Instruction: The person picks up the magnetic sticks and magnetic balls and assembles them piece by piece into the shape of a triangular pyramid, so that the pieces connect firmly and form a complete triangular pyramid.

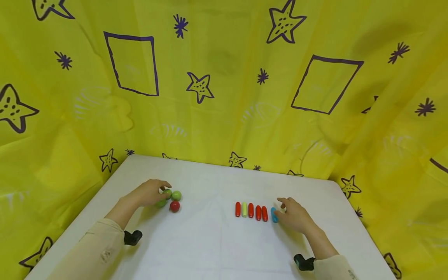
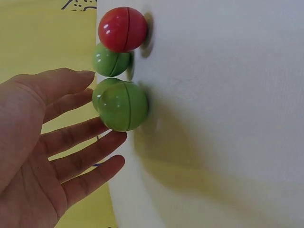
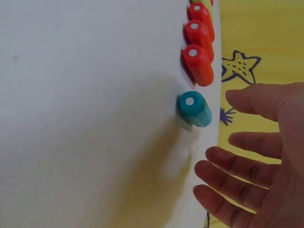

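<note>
My left hand point(image 1: 149, 193) is at a small cluster of shiny balls on the left of the white table. Three balls are green point(image 1: 176, 195) and one is red point(image 1: 174, 206). In the left wrist view, loosely bent fingers and the thumb lie beside the nearest green ball point(image 2: 127, 108), not closed round it; whether a fingertip touches it I cannot tell. On the right, my right hand point(image 1: 294, 215) hovers beside a short blue faceted stick point(image 3: 192, 105) with a white dot on its end. The right wrist view shows its fingers spread and a gap to the stick.
Left of the blue stick is a row of short sticks: several red ones point(image 1: 258, 212) and one yellow-green point(image 1: 244, 209). The white table point(image 1: 196, 249) meets a yellow curtain point(image 1: 224, 128) with dark star drawings. A black wrist mount point(image 1: 132, 237) hangs under the left forearm.
</note>
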Tool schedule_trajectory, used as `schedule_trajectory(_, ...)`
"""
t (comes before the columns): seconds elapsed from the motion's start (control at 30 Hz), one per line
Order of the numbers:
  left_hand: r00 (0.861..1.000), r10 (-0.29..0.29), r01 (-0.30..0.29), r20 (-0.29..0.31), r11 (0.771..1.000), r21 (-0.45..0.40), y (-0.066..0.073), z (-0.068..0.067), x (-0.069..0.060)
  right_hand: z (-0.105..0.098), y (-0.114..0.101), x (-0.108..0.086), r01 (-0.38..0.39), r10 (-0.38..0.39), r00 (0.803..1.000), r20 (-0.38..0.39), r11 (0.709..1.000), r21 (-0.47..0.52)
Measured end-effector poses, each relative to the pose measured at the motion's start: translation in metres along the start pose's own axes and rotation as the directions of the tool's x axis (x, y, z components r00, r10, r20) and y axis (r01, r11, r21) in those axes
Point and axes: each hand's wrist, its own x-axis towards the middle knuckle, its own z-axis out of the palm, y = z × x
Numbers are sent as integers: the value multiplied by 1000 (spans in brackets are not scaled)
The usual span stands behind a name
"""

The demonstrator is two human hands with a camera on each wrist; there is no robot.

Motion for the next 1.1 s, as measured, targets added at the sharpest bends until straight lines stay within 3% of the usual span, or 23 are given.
schedule_trajectory(0.23, 1000, 7, -6, -26, 1000, 15, -3, 5, 4, 11, -3, -2, -41, 41, 999, -6, 998, 49)
schedule_trajectory(0.67, 998, -38, 38, -53, 999, -13, -3, 8, 10, 20, -10, 1, -81, 85, 996, -42, 992, 96)
schedule_trajectory(0.93, 996, -20, 19, -84, 1000, -15, -5, 5, 12, 19, -14, 1, -120, 123, 991, -46, 990, 67)
schedule_trajectory(1.1, 994, -59, 56, -89, 998, -42, -3, 2, 13, 17, -13, 2, -127, 131, 990, -58, 990, 60)
